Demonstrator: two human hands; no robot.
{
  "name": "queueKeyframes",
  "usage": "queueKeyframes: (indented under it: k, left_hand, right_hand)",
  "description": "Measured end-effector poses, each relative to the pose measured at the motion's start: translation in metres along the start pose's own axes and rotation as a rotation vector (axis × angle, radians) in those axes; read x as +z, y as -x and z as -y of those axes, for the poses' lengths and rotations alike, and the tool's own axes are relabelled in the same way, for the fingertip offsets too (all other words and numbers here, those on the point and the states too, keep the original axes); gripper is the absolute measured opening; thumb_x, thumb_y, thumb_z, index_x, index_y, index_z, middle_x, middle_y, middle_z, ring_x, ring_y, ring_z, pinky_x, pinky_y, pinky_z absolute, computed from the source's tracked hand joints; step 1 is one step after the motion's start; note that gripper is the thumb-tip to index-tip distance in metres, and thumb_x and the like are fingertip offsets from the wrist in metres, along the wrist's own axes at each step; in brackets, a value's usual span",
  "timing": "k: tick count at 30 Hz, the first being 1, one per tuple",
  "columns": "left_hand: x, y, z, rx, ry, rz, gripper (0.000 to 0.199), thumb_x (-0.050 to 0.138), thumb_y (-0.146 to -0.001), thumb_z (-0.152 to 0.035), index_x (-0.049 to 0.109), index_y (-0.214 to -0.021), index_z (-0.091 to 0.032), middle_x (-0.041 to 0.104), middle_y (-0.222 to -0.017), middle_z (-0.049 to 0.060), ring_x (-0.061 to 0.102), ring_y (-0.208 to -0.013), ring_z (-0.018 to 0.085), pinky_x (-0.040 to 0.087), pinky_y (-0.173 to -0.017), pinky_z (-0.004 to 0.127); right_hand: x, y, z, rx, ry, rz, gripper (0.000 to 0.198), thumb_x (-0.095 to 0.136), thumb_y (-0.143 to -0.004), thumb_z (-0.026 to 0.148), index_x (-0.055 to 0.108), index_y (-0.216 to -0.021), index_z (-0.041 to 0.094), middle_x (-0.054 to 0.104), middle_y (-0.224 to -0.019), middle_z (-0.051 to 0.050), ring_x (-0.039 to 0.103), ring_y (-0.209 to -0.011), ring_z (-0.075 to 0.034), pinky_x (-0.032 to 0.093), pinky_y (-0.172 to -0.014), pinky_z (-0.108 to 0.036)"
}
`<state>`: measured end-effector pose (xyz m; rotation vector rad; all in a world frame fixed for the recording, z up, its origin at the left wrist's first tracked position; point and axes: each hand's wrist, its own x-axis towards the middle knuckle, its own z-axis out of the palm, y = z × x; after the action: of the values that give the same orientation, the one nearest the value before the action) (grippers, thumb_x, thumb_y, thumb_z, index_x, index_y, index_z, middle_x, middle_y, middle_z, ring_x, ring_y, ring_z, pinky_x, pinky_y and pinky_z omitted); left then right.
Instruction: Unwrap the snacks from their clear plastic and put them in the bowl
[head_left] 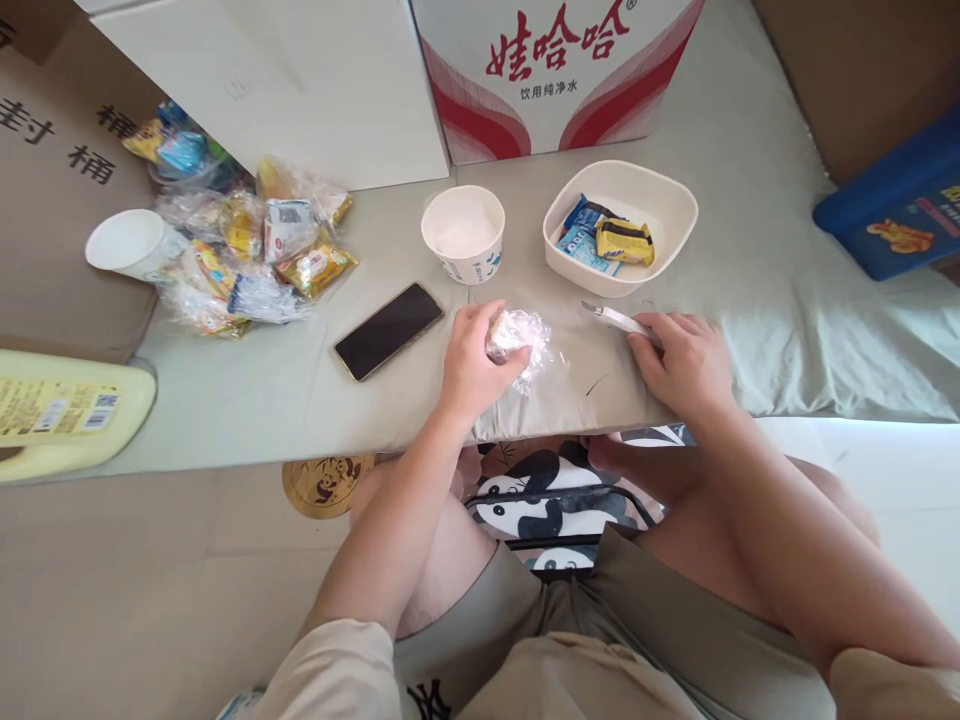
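Observation:
My left hand (480,360) is closed around a bundle wrapped in crumpled clear plastic (529,345), resting on the cloth-covered table near its front edge. What the wrap contains is hard to make out. To the right, my right hand (684,365) grips the white handle of a craft knife (621,319), low on the cloth, its blade pointing left toward the bundle but apart from it. Behind the bundle stands a white paper cup (463,235) with something clear or whitish inside. A cream bowl (675,215) behind the knife holds several blue and yellow snack packets (625,241).
A black phone (388,331) lies left of my left hand. Farther left are a pile of wrapped snacks (251,245), a tipped paper cup (127,240) and a pale yellow jug (71,410). Boxes (555,90) line the back; a blue container (896,200) stands right.

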<state>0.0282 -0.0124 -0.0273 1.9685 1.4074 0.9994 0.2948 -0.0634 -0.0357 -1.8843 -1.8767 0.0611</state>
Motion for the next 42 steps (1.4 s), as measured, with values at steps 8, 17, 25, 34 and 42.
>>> queueKeyframes:
  k: [8,17,25,34,42]
  left_hand:
    - [0.015,0.002,-0.003,0.033,-0.015,0.073,0.090,0.083,-0.070,-0.029,0.037,-0.147,-0.024,0.056,-0.138,0.014,0.053,-0.132,0.031,0.045,-0.111,0.045]
    - [0.018,-0.003,0.007,-0.011,0.039,-0.015,0.079,0.081,-0.073,-0.028,0.043,-0.142,-0.022,0.059,-0.135,0.014,0.059,-0.124,0.029,0.051,-0.103,0.042]
    - [-0.002,-0.013,0.020,-0.020,-0.059,-0.096,0.045,0.074,-0.078,-0.031,0.063,-0.120,-0.022,0.061,-0.129,0.011,0.060,-0.121,0.026,0.053,-0.098,0.041]
    - [0.008,-0.012,-0.003,-0.399,0.633,0.074,0.029,0.070,-0.078,-0.048,0.060,-0.085,-0.021,0.074,-0.093,0.006,0.072,-0.086,0.020,0.057,-0.074,0.033]
    - [0.006,-0.019,-0.008,-0.689,0.939,-0.055,0.027,0.073,-0.066,-0.031,0.052,-0.079,-0.021,0.067,-0.074,-0.002,0.069,-0.064,0.013,0.050,-0.055,0.022]
  right_hand:
    - [0.001,0.014,0.032,-0.097,-0.306,0.127,0.035,0.041,-0.099,0.038,0.072,-0.100,0.023,0.073,-0.077,-0.006,0.069,-0.071,-0.023,0.052,-0.065,-0.035]
    - [-0.002,0.015,0.038,-0.124,-0.181,0.211,0.037,0.040,-0.100,0.036,0.074,-0.102,0.023,0.070,-0.082,-0.005,0.066,-0.069,-0.020,0.042,-0.058,-0.032]
    - [-0.012,0.005,0.002,0.018,0.025,-0.046,0.029,0.051,-0.094,0.035,0.075,-0.106,0.024,0.073,-0.102,-0.011,0.065,-0.085,-0.028,0.046,-0.069,-0.040]
    - [0.002,0.007,0.028,-0.258,-0.392,0.071,0.044,0.060,-0.090,0.032,0.057,-0.132,0.019,0.063,-0.133,-0.016,0.060,-0.124,-0.032,0.052,-0.098,-0.049]
    - [-0.012,0.004,0.025,-0.126,-0.592,0.040,0.013,0.059,-0.083,0.020,0.050,-0.075,0.024,0.073,-0.112,-0.009,0.070,-0.102,-0.026,0.055,-0.085,-0.042]
